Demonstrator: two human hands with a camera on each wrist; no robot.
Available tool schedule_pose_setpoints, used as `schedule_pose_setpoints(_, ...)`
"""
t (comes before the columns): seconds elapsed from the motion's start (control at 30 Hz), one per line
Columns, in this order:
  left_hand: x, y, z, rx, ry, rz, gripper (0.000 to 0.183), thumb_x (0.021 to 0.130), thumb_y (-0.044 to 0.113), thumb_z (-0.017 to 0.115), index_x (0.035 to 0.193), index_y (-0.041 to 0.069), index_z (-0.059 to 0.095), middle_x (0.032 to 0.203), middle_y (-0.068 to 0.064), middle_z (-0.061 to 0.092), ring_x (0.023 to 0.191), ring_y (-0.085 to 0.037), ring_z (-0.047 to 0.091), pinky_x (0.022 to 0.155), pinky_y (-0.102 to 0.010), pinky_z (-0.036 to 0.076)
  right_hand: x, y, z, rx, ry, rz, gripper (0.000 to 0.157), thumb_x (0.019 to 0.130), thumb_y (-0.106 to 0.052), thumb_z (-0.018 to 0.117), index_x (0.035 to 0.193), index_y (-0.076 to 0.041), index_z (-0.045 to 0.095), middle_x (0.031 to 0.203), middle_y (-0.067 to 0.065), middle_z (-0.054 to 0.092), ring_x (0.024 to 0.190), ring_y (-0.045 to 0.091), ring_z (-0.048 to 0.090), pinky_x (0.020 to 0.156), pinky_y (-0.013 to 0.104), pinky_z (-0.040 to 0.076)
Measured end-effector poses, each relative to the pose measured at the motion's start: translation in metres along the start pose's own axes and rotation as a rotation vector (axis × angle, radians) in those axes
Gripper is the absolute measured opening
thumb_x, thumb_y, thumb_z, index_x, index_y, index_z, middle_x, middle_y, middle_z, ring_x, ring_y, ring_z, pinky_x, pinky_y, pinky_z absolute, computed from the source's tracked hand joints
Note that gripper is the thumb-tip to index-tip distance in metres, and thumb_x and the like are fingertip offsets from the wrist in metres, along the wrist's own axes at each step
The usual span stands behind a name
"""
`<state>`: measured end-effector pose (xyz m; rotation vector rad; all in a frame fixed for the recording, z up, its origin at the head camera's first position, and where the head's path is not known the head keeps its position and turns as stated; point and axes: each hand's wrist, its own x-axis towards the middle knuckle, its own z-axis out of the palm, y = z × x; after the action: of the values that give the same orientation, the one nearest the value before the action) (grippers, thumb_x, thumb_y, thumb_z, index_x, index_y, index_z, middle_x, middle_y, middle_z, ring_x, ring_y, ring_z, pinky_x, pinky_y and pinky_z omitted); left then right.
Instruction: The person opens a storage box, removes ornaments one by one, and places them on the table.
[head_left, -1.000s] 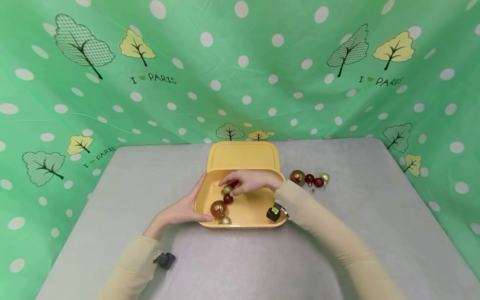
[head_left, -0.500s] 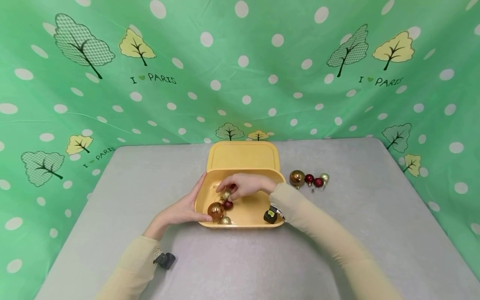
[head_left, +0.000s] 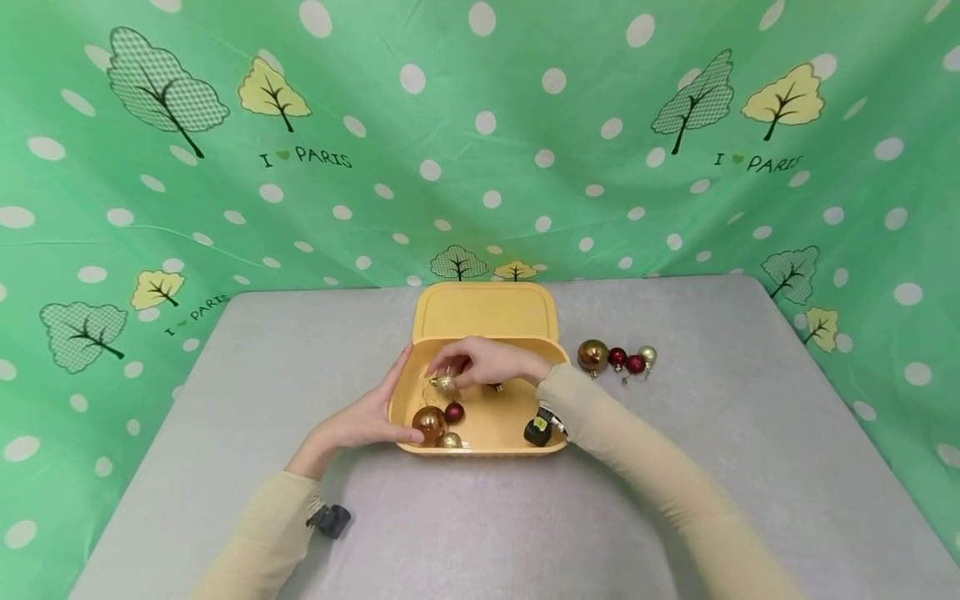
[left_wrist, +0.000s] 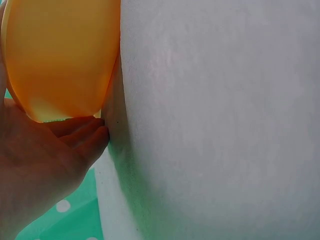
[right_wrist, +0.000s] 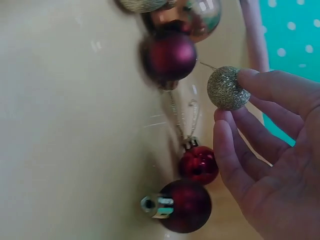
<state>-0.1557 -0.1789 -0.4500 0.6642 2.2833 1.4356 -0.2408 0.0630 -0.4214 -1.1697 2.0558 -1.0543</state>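
Note:
My right hand (head_left: 487, 364) is inside a yellow plastic box (head_left: 495, 451), pinching a small glittery gold bauble (right_wrist: 227, 89) between thumb and fingertips. Its cap and string point left in the head view. Below that hand in the right wrist view lie a shiny red bauble (right_wrist: 199, 165) and a dark red one (right_wrist: 187, 206). Another dark red bauble (head_left: 454, 412), a large copper bauble (head_left: 429, 425) and a second gold one (head_left: 450, 441) sit at the box's left end. My left hand (head_left: 367, 417) holds that end, thumb over the rim, fingers along the outer wall.
A yellow lid (head_left: 486, 310) lies behind the box, at its back edge. Right of the box, on the grey table (head_left: 675, 433), are a large gold-brown bauble (head_left: 592, 356), two red ones (head_left: 635, 363) and a pale gold one (head_left: 647, 355). A green dotted curtain hangs behind.
The right hand has taken hold of the glittery gold bauble and turned it so its cap points left. The dark red and copper baubles have shifted slightly toward the box's front left.

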Motion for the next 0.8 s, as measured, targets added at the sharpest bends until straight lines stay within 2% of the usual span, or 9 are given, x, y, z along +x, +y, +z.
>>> schedule_pose_setpoints(0.13, 0.0, -0.001, 0.001, 0.029, 0.005, 0.005, 0.128, 0.074, 0.021, 0.085, 0.154, 0.021, -0.015, 0.158, -0.02, -0.01, 0.14, -0.046, 0.011, 0.111, -0.059, 0.015, -0.001, 0.001, -0.002, 0.024, 0.024, -0.011, 0.034, 0.088, -0.001, 0.067, 0.122, 0.0, 0.062, 0.108, 0.004, 0.066, 0.094, 0.015, 0.06, 0.085, 0.026, 0.051)
schedule_pose_setpoints(0.4, 0.0, -0.001, 0.0, 0.04, 0.009, -0.003, 0.129, 0.073, 0.023, 0.085, 0.154, 0.024, -0.015, 0.158, -0.021, -0.009, 0.14, -0.046, 0.012, 0.11, -0.059, 0.015, -0.011, -0.003, -0.007, 0.038, 0.095, -0.056, 0.032, 0.091, -0.004, 0.066, 0.122, 0.004, 0.061, 0.111, 0.009, 0.066, 0.094, 0.02, 0.061, 0.086, 0.032, 0.052)
schedule_pose_setpoints(0.8, 0.001, -0.003, 0.0, 0.026, 0.006, 0.008, 0.13, 0.072, 0.022, 0.086, 0.154, 0.021, -0.015, 0.158, -0.02, -0.01, 0.141, -0.044, 0.006, 0.112, -0.058, 0.01, -0.032, -0.01, -0.022, 0.071, 0.168, -0.072, 0.032, 0.091, -0.003, 0.065, 0.122, 0.004, 0.061, 0.115, 0.009, 0.065, 0.099, 0.021, 0.062, 0.091, 0.034, 0.051)
